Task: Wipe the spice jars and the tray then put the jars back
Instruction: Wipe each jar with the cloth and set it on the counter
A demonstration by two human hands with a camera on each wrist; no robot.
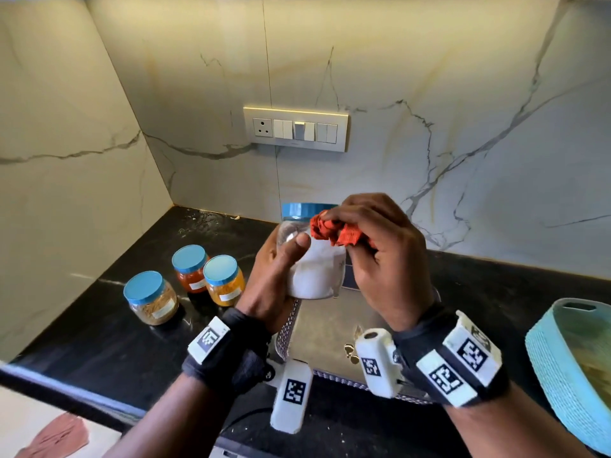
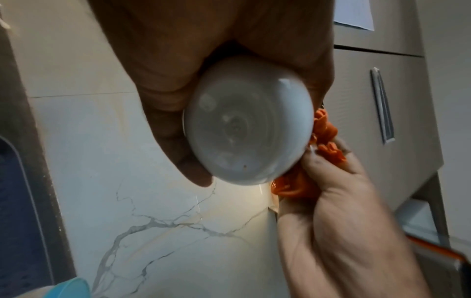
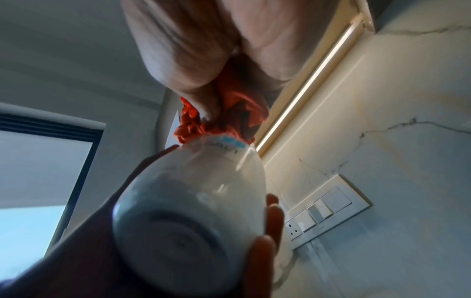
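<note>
Both hands hold jar (image 1: 314, 259) above tray (image 1: 325, 328).

switch panel (image 1: 295, 129) — on marble wall (image 1: 429, 94) | woven blue basket (image 1: 562, 365) — right, on black counter (image 1: 99, 342)

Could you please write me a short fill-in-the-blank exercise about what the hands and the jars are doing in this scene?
1. The left hand holds a jar filled with a ____ powder.
2. The right hand presses a crumpled ____ cloth against that jar.
3. ____ other jars, such as the nearest jar, stand on the black counter.
4. Every jar lid is ____.

Missing words: white; orange; three; blue
</note>
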